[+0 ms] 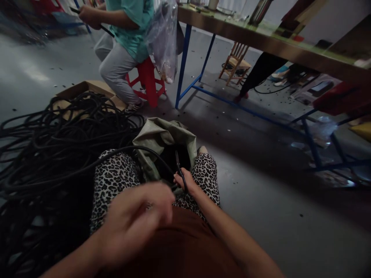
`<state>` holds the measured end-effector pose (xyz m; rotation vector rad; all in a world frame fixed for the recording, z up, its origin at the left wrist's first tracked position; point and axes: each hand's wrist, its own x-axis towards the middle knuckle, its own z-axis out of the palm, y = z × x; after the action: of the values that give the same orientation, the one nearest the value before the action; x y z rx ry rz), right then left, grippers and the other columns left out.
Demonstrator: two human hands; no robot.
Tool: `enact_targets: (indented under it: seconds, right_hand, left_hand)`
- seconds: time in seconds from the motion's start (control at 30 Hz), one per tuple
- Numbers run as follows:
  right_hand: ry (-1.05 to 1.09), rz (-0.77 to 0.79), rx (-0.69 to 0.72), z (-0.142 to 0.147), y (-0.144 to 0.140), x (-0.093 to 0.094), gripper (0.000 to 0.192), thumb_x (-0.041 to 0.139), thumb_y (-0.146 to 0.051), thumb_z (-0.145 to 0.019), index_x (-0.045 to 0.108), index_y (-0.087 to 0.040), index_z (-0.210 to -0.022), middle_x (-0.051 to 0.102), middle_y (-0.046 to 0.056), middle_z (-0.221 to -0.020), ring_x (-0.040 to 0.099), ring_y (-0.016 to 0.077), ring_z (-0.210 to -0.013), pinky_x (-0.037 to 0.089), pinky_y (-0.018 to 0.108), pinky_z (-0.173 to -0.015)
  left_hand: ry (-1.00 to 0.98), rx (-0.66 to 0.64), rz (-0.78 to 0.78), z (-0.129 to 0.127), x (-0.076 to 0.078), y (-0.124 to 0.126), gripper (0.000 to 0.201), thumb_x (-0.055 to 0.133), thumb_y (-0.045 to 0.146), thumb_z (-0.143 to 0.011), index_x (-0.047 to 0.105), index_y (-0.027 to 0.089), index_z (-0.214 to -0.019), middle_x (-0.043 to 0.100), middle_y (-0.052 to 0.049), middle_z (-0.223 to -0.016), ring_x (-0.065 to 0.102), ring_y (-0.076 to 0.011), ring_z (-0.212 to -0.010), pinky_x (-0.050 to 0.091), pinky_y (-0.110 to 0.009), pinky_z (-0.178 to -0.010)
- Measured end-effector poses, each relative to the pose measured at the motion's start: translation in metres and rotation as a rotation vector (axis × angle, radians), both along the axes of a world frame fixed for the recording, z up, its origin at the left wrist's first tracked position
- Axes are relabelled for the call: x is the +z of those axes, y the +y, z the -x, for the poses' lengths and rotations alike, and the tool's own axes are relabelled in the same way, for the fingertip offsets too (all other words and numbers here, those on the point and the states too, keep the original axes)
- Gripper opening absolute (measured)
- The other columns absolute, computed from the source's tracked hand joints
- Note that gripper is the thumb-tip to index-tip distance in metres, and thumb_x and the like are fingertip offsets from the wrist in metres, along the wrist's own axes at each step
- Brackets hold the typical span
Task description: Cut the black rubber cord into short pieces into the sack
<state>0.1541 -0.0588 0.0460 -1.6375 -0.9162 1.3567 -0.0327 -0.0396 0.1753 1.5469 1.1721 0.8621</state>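
Observation:
My right hand (187, 180) is closed on a pair of scissors (181, 175) with dark handles, their blades pointing up and away over the opening of an olive-green sack (149, 133). The sack stands between my knees, its inside dark. A black rubber hose (127, 148) runs from the left across my thigh and down toward my right hand; its end is hidden there. Close to the camera, my left hand (142, 220) is raised above my lap, blurred by motion. Its fingers look curled, but whether anything is in them does not show.
A large tangle of black hose (66, 139) covers the floor at left, partly over a cardboard box (106, 89). Ahead, a person in a teal shirt (139, 34) sits on a red stool (149, 83). A blue-legged workbench (232, 29) stretches to the right.

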Motion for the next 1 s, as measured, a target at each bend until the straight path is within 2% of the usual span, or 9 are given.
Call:
enact_targets:
  seconds: [0.07, 0.17, 0.2, 0.27, 0.37, 0.43, 0.53, 0.77, 1.0]
  right_hand:
    - [0.037, 0.002, 0.016, -0.001, -0.001, 0.006, 0.014, 0.058, -0.027, -0.073, 0.048, -0.017, -0.073, 0.056, -0.004, -0.054, 0.049, 0.0078, -0.041, 0.037, 0.017, -0.040]
    - [0.090, -0.014, 0.062, -0.002, -0.003, 0.011, 0.018, 0.060, -0.030, -0.071, 0.049, -0.017, -0.075, 0.058, -0.003, -0.055, 0.050, 0.0081, -0.042, 0.039, 0.018, -0.042]
    - [0.109, -0.011, 0.074, -0.003, -0.003, 0.011, 0.019, 0.061, -0.031, -0.070, 0.049, -0.017, -0.076, 0.058, -0.003, -0.055, 0.050, 0.0085, -0.042, 0.039, 0.018, -0.042]
    - [0.143, 0.009, 0.083, -0.005, -0.003, 0.011, 0.021, 0.061, -0.032, -0.069, 0.050, -0.016, -0.078, 0.058, -0.003, -0.055, 0.051, 0.0096, -0.041, 0.040, 0.019, -0.042]
    - [0.185, 0.025, 0.077, -0.008, -0.002, 0.011, 0.021, 0.059, -0.032, -0.069, 0.051, -0.016, -0.078, 0.058, -0.002, -0.053, 0.052, 0.0103, -0.041, 0.041, 0.020, -0.043]
    - [0.218, 0.030, 0.069, -0.009, 0.000, 0.011, 0.020, 0.058, -0.032, -0.069, 0.051, -0.015, -0.077, 0.058, -0.002, -0.053, 0.051, 0.0097, -0.041, 0.041, 0.020, -0.043]
    - [0.255, 0.070, 0.079, -0.010, 0.002, 0.012, 0.019, 0.059, -0.031, -0.067, 0.052, -0.015, -0.075, 0.057, -0.003, -0.053, 0.050, 0.0088, -0.040, 0.041, 0.019, -0.042]
    - [0.228, 0.113, 0.036, -0.007, 0.002, 0.008, 0.019, 0.061, -0.031, -0.068, 0.054, -0.014, -0.072, 0.059, 0.000, -0.054, 0.052, 0.0090, -0.041, 0.041, 0.019, -0.042]
    - [0.274, 0.182, -0.209, -0.007, 0.001, 0.003, 0.032, 0.063, -0.044, -0.071, 0.049, -0.015, -0.077, 0.060, 0.001, -0.057, 0.055, 0.0110, -0.042, 0.042, 0.021, -0.042]
  left_hand:
    - [0.027, -0.043, -0.044, -0.006, -0.009, 0.009, 0.016, 0.067, 0.028, -0.071, 0.072, 0.034, -0.085, 0.067, -0.004, -0.092, 0.060, -0.0290, -0.098, 0.050, -0.042, -0.078]
    - [0.113, -0.081, -0.060, -0.016, -0.039, 0.025, 0.014, 0.070, 0.027, -0.067, 0.070, 0.024, -0.080, 0.067, -0.007, -0.092, 0.059, -0.0282, -0.100, 0.046, -0.039, -0.087]
    - [0.147, -0.058, 0.015, -0.019, -0.051, 0.028, 0.012, 0.071, 0.028, -0.066, 0.069, 0.023, -0.077, 0.067, -0.007, -0.085, 0.061, -0.0271, -0.092, 0.047, -0.037, -0.082]
    - [0.206, -0.062, 0.285, -0.024, -0.073, 0.031, 0.017, 0.073, 0.033, -0.064, 0.064, 0.020, -0.067, 0.063, -0.006, -0.067, 0.062, -0.0243, -0.072, 0.049, -0.034, -0.067]
    - [0.007, 0.042, 0.656, -0.030, -0.092, 0.030, 0.028, 0.074, 0.037, -0.065, 0.062, 0.016, -0.080, 0.063, -0.005, -0.068, 0.061, -0.0192, -0.060, 0.048, -0.031, -0.056]
    - [-0.225, 0.105, 0.755, -0.032, -0.097, 0.031, 0.037, 0.076, 0.033, -0.065, 0.059, 0.017, -0.094, 0.065, -0.005, -0.078, 0.063, -0.0174, -0.063, 0.050, -0.031, -0.058]
    - [-0.454, 0.126, 0.762, -0.032, -0.102, 0.036, 0.045, 0.077, 0.028, -0.065, 0.058, 0.017, -0.104, 0.066, -0.006, -0.087, 0.065, -0.0163, -0.070, 0.052, -0.031, -0.062]
    - [-0.436, 0.141, 0.689, -0.029, -0.120, 0.043, 0.033, 0.079, 0.027, -0.064, 0.062, 0.012, -0.088, 0.064, -0.004, -0.076, 0.063, -0.0143, -0.063, 0.053, -0.030, -0.061]
    - [-0.498, 0.235, 0.578, -0.021, -0.114, 0.045, 0.038, 0.079, 0.029, -0.062, 0.061, 0.013, -0.091, 0.064, -0.004, -0.078, 0.063, -0.0143, -0.066, 0.053, -0.032, -0.064]
